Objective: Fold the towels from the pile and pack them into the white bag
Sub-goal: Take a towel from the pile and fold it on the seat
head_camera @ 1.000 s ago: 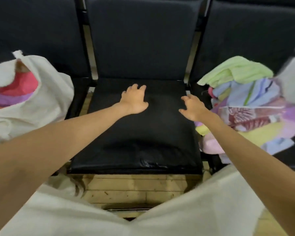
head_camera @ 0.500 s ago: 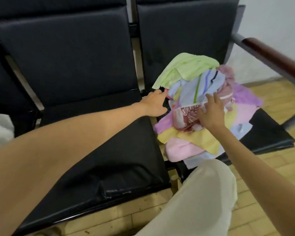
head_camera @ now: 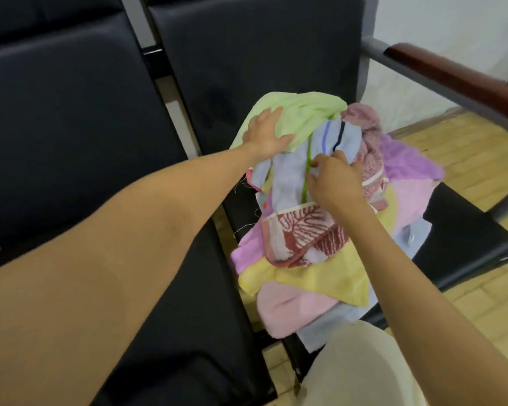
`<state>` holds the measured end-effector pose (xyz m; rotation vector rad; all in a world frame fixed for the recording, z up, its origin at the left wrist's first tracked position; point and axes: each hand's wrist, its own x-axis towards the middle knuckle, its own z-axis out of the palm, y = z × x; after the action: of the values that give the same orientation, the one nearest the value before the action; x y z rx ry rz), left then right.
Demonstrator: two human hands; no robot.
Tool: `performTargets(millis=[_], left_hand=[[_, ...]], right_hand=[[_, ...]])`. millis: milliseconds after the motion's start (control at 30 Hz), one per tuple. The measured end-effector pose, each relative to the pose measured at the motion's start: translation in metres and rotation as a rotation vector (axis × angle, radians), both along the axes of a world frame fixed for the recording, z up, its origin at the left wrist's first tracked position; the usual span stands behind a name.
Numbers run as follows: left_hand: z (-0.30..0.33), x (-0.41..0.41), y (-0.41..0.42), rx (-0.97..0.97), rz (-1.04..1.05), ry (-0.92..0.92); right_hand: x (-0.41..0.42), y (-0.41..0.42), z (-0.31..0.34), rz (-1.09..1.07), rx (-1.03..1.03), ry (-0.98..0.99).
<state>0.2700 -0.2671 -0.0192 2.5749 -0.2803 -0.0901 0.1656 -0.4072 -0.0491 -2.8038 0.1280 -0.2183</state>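
A pile of several coloured towels lies on the right black seat. On top sits a light green towel, and below it a pale blue striped towel. My left hand rests flat with straight fingers on the green towel's left side. My right hand has its fingers curled and pinches the pale blue striped towel near its green stripe. The white bag is out of view.
The black middle seat lies to the left of the pile. A brown armrest on a grey metal frame curves round the right seat. Wooden floor shows beyond, and my pale trouser knee is at the bottom.
The view has swung right, from the middle seat to the pile. My left hand moved up onto the green towel, and my right hand moved up and took hold of the blue striped towel.
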Motion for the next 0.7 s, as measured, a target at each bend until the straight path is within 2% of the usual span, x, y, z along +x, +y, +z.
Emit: performTargets(millis=[167,267,433,567,700], left_hand=[[-0.013,0.028,-0.028,-0.206,0.026,0.193],[-0.023,0.03,-0.03,-0.216,0.146,0.104],[0.003,0.009,-0.008,-0.505,0.199,-0.057],[0.053,-0.035,0.026,-0.755,0.132,0.104],[0.101,-0.092,0.069,-1.147,0.093,0.305]], right_hand=[[-0.003,0.003,-0.012,-0.001,-0.026,-0.039],[-0.001,0.004,-0.015,-0.011,-0.025,-0.046],[-0.003,0.003,-0.011,-0.019,-0.006,0.0],[-0.015,0.003,0.006,-0.011,0.001,0.105],[-0.034,0.017,0.04,-0.025,0.129,0.188]])
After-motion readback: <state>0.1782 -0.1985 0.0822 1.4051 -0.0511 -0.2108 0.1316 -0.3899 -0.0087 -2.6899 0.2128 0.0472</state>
